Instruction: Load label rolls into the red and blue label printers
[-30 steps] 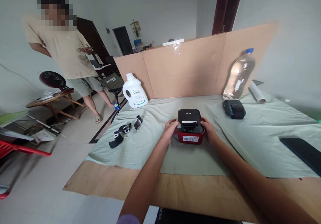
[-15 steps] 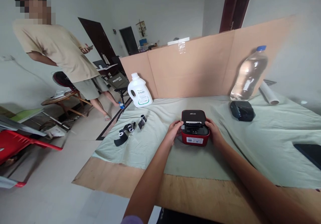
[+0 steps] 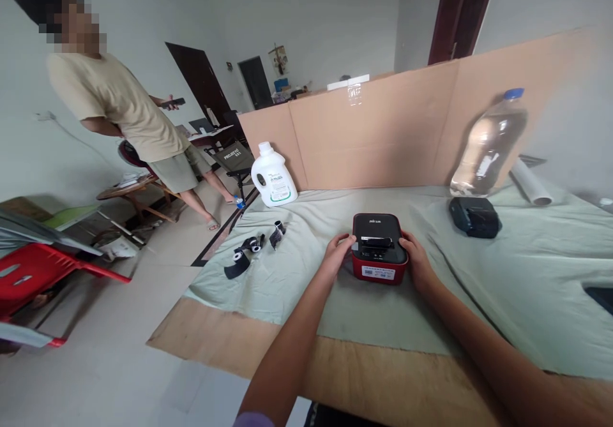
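A small label printer, red body with a black lid, sits on the pale green cloth in the middle of the table. My left hand grips its left side, fingers curled over the top edge. My right hand grips its right side the same way. The lid looks closed, with a slot on top. To the left on the cloth lie black and white tape rolls with loose black strips.
A white detergent jug, a clear water bottle, a small black device and a white paper roll stand before a cardboard screen. A person stands at left holding a phone. A red chair is on the floor.
My hands stay on the printer's sides. The view has drifted, so everything sits slightly further right and lower. The person at left has shifted and raised the phone.
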The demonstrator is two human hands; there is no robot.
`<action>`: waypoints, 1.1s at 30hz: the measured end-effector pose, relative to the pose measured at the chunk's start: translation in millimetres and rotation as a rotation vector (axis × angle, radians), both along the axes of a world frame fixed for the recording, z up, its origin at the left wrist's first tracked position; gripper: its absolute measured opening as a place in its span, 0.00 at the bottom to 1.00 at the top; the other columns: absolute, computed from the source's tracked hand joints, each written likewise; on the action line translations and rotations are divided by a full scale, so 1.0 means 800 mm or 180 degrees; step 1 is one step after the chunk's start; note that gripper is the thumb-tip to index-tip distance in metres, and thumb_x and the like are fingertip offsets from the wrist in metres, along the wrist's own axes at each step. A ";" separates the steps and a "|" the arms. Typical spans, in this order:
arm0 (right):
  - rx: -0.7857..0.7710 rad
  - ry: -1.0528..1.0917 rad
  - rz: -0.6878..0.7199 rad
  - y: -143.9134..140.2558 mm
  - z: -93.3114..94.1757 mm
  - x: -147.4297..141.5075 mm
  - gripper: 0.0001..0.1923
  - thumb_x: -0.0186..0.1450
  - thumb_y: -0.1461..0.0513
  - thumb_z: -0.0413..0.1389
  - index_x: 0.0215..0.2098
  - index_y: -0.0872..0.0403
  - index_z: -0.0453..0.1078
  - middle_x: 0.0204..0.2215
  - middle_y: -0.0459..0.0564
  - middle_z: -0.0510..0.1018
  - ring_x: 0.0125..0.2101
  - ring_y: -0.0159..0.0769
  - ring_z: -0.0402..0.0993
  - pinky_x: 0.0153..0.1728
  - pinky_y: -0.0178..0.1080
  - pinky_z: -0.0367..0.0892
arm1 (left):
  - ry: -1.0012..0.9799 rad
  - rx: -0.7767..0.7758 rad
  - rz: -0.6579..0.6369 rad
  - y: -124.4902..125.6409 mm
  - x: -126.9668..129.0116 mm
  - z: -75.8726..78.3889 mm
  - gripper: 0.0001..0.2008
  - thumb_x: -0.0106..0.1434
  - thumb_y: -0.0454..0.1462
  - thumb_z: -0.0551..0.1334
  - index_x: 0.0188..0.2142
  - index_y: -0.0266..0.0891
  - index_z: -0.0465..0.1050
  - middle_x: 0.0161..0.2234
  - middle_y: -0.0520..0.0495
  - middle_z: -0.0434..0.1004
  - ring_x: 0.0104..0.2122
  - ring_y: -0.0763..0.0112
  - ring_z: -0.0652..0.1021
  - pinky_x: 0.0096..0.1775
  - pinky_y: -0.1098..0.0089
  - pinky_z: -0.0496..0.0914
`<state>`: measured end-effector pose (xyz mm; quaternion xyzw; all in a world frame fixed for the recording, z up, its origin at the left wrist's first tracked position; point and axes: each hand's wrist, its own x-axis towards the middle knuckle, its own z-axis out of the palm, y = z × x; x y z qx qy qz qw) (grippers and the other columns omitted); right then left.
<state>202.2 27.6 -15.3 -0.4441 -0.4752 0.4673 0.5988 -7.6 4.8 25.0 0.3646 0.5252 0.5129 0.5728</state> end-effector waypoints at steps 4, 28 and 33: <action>0.0199 -0.0283 -0.0126 -0.007 0.003 -0.001 0.26 0.63 0.46 0.55 0.53 0.51 0.73 0.54 0.52 0.78 0.56 0.51 0.71 0.61 0.52 0.62 | 0.1040 0.0714 0.0556 0.017 -0.046 0.004 0.17 0.63 0.44 0.65 0.48 0.38 0.75 0.47 0.39 0.81 0.48 0.60 0.80 0.49 0.64 0.72; 0.0200 -0.0240 -0.0154 -0.011 0.008 -0.005 0.28 0.63 0.44 0.55 0.54 0.49 0.74 0.54 0.55 0.78 0.56 0.52 0.72 0.59 0.55 0.65 | 0.5143 -0.0178 0.0029 -0.015 -0.242 0.059 0.23 0.56 0.25 0.61 0.49 0.42 0.80 0.51 0.39 0.81 0.56 0.54 0.77 0.56 0.64 0.67; 0.0430 -0.0290 0.0109 -0.019 -0.003 0.009 0.30 0.64 0.43 0.54 0.61 0.45 0.69 0.62 0.51 0.72 0.63 0.52 0.65 0.64 0.57 0.59 | 0.4966 -0.0066 0.0198 -0.028 -0.221 0.065 0.26 0.56 0.29 0.65 0.55 0.42 0.76 0.55 0.37 0.78 0.57 0.51 0.76 0.57 0.61 0.67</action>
